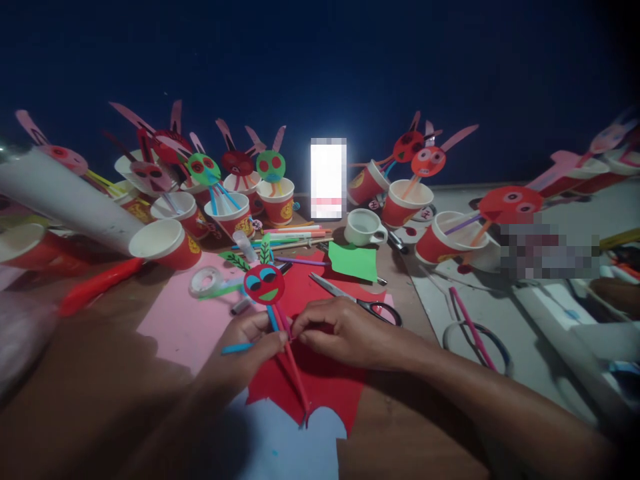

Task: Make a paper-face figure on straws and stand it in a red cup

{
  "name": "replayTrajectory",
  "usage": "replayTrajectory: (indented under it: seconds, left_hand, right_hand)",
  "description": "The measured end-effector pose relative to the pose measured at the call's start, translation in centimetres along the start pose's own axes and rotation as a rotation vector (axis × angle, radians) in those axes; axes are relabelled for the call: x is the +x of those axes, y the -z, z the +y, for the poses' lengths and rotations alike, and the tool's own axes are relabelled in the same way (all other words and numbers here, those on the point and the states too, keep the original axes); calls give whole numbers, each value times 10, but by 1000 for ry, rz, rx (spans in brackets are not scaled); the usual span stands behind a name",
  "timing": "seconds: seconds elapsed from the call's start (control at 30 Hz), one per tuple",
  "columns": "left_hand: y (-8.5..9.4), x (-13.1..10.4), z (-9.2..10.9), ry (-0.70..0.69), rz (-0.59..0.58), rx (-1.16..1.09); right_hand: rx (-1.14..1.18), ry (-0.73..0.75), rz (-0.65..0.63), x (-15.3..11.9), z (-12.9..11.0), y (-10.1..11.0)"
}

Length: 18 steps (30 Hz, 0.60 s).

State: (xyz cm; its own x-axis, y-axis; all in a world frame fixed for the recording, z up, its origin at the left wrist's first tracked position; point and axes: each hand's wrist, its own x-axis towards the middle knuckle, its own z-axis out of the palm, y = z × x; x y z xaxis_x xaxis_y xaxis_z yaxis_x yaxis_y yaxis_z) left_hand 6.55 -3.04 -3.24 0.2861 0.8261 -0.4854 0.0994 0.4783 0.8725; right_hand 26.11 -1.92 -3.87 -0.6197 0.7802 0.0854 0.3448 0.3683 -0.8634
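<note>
A paper face puppet (264,285) with a round red head, blue-and-black eyes, a green mouth and green leaf-patterned ears stands up from my left hand (255,343). The fingers of that hand are closed around its blue straw (273,319). Beside it runs a pink straw (283,321), where the fingertips of my right hand (337,330) pinch close to the left thumb. Below the thumb a long red straw (296,377) slants down over red paper (340,383). Scissors (357,298) with black handles lie just beyond the right hand.
Several red-and-white paper cups (227,217) with paper face puppets line the back. A white mug (364,228), a lit phone (328,179), green paper (353,262), a tape roll (205,283) and pink paper (173,320) lie around. Pale blue paper (295,443) is in front.
</note>
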Motion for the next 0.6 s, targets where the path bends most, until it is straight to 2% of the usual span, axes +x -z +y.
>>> replayTrajectory:
  seconds: [0.23,0.37,0.43,0.53,0.6]
  left_hand:
    - [5,1,2,-30,13,134]
    - [3,-1,4,-8,-5,155]
    - [1,-2,5,9,-19,145]
    - [-1,-3,5,-7,-37,142]
    - [-1,-3,6,-39,-34,143]
  right_hand:
    - [-46,-127,48,0,-5,-2]
    - [-50,-131,32,-1,-10,-1]
    - [108,-188,-5,-1,-10,2]
    - [471,-298,-100,1,-7,8]
    - [644,-313,-139,2,-4,10]
